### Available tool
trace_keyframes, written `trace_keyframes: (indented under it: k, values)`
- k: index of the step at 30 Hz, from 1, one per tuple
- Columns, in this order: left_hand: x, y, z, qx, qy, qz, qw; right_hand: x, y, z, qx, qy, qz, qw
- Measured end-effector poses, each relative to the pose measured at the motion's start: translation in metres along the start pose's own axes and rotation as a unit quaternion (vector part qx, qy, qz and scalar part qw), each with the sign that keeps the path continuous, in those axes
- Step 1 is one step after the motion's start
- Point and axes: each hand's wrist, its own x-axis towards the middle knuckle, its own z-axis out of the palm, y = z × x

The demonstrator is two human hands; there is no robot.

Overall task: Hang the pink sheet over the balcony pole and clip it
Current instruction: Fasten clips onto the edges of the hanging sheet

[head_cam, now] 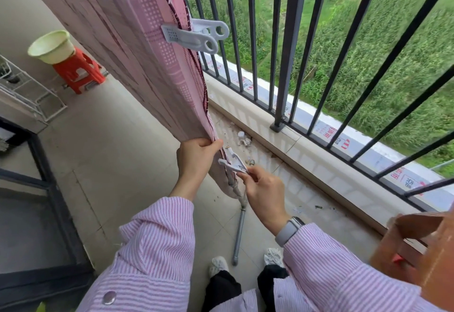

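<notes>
Two grey clips — one (194, 33) biting the pink sheet (137, 49), one (233, 162) pinched in the right hand (262, 193); left hand (196, 159) pinches the hem — tiled balcony floor (118, 144).

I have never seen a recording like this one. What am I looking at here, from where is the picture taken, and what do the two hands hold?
There is no machine here. A person wears a camera on the head, so the one picture looks forward and down at that person's own arms, on a balcony beside a dark railing. The left hand pinches the lower edge of a hanging pink sheet. The right hand holds a pale plastic clip close to that edge. A second clip already grips the sheet higher up. On the floor lies a grey pole, and farther back a pale basin sits on a red stool.
</notes>
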Motion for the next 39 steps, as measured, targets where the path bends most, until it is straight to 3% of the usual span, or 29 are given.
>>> trace_keyframes:
  k: [8, 13, 21, 23, 25, 28, 33, 37, 39]
  values:
    - [0.0, -0.006, -0.003, 0.023, -0.017, 0.055, 0.998, 0.028, -0.021, 0.016, -0.057, -0.018, -0.002, 0.998]
    - [0.003, -0.018, -0.012, 0.008, -0.062, 0.099, 0.993, 0.021, -0.021, 0.016, -0.067, -0.101, 0.082, 0.989]
    - [-0.029, -0.076, 0.012, -0.014, -0.139, 0.155, 0.978, -0.064, 0.004, -0.001, -0.071, -0.066, 0.198, 0.975]
    - [-0.052, -0.091, 0.025, 0.014, -0.188, 0.177, 0.966, -0.098, 0.012, -0.012, -0.079, -0.058, 0.246, 0.964]
    - [-0.082, -0.102, 0.042, 0.067, -0.278, 0.218, 0.933, -0.135, 0.022, -0.027, -0.094, -0.039, 0.28, 0.955]
    - [-0.131, -0.114, 0.069, 0.146, -0.394, 0.316, 0.851, -0.195, 0.035, -0.058, -0.132, -0.005, 0.333, 0.934]
    - [-0.217, -0.119, 0.119, 0.238, -0.484, 0.436, 0.72, -0.297, 0.044, -0.112, -0.188, 0.078, 0.419, 0.885]
    - [-0.295, -0.129, 0.147, 0.289, -0.551, 0.522, 0.584, -0.378, 0.037, -0.154, -0.247, 0.12, 0.498, 0.822]
    - [-0.331, -0.138, 0.157, 0.299, -0.579, 0.558, 0.513, -0.417, 0.033, -0.172, -0.268, 0.104, 0.55, 0.784]
